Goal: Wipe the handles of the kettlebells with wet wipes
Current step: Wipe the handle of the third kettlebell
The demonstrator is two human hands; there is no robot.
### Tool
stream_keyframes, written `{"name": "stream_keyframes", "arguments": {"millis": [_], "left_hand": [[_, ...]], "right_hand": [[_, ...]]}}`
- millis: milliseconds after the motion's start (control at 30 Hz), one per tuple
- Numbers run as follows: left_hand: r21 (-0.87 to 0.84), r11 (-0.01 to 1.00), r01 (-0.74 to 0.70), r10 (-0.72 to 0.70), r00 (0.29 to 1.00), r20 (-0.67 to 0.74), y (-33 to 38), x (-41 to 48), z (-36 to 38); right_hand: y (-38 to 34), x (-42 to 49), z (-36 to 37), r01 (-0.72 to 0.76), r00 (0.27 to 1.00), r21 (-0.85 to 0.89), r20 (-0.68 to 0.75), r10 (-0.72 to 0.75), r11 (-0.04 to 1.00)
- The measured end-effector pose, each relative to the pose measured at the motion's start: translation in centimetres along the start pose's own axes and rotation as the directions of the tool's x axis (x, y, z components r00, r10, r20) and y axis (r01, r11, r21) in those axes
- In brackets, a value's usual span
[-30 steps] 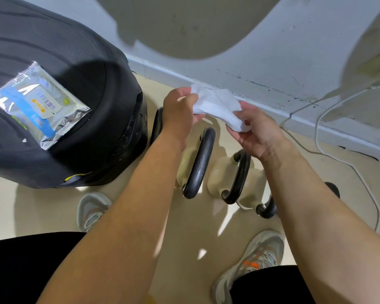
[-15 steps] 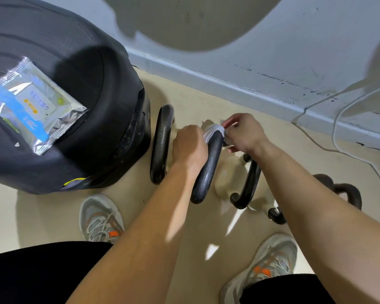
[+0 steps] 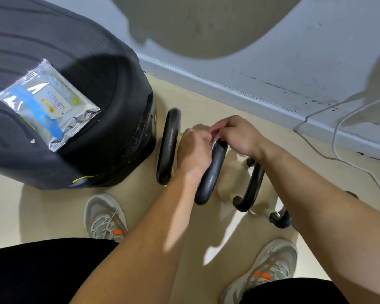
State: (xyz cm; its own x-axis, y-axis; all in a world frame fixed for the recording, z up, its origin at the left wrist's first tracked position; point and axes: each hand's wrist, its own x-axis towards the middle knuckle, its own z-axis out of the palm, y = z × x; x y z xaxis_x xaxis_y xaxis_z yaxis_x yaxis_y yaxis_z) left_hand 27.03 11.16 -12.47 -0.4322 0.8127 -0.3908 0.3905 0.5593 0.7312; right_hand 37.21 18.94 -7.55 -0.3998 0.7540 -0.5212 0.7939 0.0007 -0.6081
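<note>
pinching the wet wipe [image 3: 214, 143] with left hand [image 3: 193, 151] and right hand [image 3: 237, 137] at the handle's [image 3: 211, 176] 12 o'clock end. wrap snugly, then slide toward 6 o'clock.

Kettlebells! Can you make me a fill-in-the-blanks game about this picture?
1. The left hand and right hand pinch a white wipe against a kettlebell handle whose colour is ____.
2. The shiny pack of wet wipes lies to the ____ of both hands.
3. The left shoe and right shoe are grey with ____ marks.

Missing words: black; left; orange.
</note>
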Motion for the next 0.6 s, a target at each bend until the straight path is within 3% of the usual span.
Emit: {"name": "stream_keyframes", "arguments": {"millis": [200, 300, 367, 467, 600], "left_hand": [[-0.214, 0.955, 0.207, -0.226, 0.972, -0.07, 1.3, -3.1, 0.7], [-0.266, 0.929, 0.256, -0.288, 0.953, -0.09, 1.7, -4.7, 1.2], [-0.276, 0.917, 0.287, -0.331, 0.935, -0.129, 1.4, -5.0, 1.1], [-0.284, 0.893, 0.349, -0.398, 0.906, -0.14, 1.0, -5.0, 1.0], [-0.306, 0.88, 0.362, -0.416, 0.9, -0.133, 0.8, -5.3, 1.0]], "right_hand": [[-0.7, -1.0, 1.1, -0.093, 0.994, 0.006, -0.057, 0.093, 0.996], [-0.4, -1.6, 3.1, -0.103, 0.98, 0.105, -0.16, 0.119, 0.989], [-0.7, -1.1, 4.1, -0.123, 0.966, 0.075, -0.219, 0.136, 0.99], [-1.4, 0.0, 4.3, -0.172, 0.974, -0.147, -0.17, 0.147, 0.974], [-1.7, 0.7, 2.8, -0.077, 0.997, -0.431, -0.029, 0.072, 0.899]]}}
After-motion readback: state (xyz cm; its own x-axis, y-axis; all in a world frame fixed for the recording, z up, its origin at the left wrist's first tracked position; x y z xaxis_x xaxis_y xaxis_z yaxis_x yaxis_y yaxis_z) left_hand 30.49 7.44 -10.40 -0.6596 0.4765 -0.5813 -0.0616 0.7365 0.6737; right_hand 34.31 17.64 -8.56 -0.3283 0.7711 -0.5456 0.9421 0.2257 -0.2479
